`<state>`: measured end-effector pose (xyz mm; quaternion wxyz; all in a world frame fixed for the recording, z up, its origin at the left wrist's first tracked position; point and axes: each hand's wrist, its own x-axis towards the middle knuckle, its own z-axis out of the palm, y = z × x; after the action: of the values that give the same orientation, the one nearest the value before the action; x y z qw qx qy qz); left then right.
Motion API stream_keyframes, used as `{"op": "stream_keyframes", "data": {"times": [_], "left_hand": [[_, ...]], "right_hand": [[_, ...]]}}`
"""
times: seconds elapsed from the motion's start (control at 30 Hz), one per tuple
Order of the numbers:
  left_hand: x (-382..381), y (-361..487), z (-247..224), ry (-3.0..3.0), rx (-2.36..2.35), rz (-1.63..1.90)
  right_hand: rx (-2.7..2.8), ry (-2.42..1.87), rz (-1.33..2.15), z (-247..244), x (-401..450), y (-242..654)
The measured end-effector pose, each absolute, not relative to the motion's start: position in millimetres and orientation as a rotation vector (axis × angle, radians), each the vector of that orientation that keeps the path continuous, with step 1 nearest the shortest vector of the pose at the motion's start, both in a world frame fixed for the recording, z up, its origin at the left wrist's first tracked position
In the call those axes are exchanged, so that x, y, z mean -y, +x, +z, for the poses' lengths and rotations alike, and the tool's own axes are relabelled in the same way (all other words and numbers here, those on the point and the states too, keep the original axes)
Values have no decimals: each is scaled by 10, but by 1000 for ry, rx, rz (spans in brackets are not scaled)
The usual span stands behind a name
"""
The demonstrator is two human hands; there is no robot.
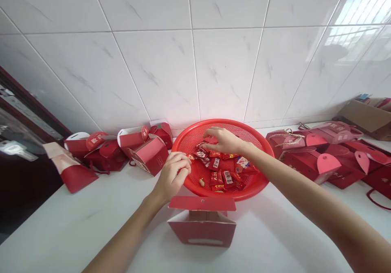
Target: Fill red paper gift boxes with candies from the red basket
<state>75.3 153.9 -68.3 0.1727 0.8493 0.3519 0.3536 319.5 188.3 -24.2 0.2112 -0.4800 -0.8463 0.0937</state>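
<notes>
One red cardboard box point(201, 232) with a raised flap and an unclosed top stands nearest, on a smooth white tabletop point(271, 240), just in front of the round red plastic basket point(220, 121) with perforated walls. The person's two bare hands are apart from each other. The left hand point(174, 171) is at the basket's left rim with its fingers curled; whether they grip anything, I cannot tell. Inside the basket, a pale tan peanut in its shell point(201, 182) lies toward the near left, beside a loose heap of small wrapped sweets point(227, 177), mostly in shiny red packets. The right hand point(224, 140) reaches in from the right, over the far part of that heap, its fingers bent downward; I cannot tell if a sweet is between them. Beyond, more red cardboard gift boxes stand left point(151, 155) and right point(311, 165) of the basket. A brown cardboard carton point(365, 116) sits at far right, and a wall of glossy white tiles point(226, 73) rises behind.
</notes>
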Motion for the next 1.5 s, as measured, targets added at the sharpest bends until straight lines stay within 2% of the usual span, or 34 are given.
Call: {"op": "stream_keyframes", "data": {"times": [0.27, 0.57, 0.7, 0.9, 1.17, 1.5], "left_hand": [[-1595, 746, -713, 2402, -1013, 1016], [-1615, 759, -709, 2442, -996, 1026], [-1611, 755, -719, 2423, -992, 1031], [-1612, 755, -732, 2407, -977, 1030], [-1601, 768, -719, 2396, -974, 1012], [-1594, 759, -733, 2410, -971, 988]], "right_hand": [[2035, -1166, 554, 72, -1287, 3342], [2695, -1647, 745, -54, -1178, 3284], [2986, -1789, 679, -150, -1275, 2996], [3071, -1742, 487, -233, -1288, 2781], [2867, -1802, 410, -298, -1384, 2892], [2477, -1769, 649, -291, -1582, 3155]]}}
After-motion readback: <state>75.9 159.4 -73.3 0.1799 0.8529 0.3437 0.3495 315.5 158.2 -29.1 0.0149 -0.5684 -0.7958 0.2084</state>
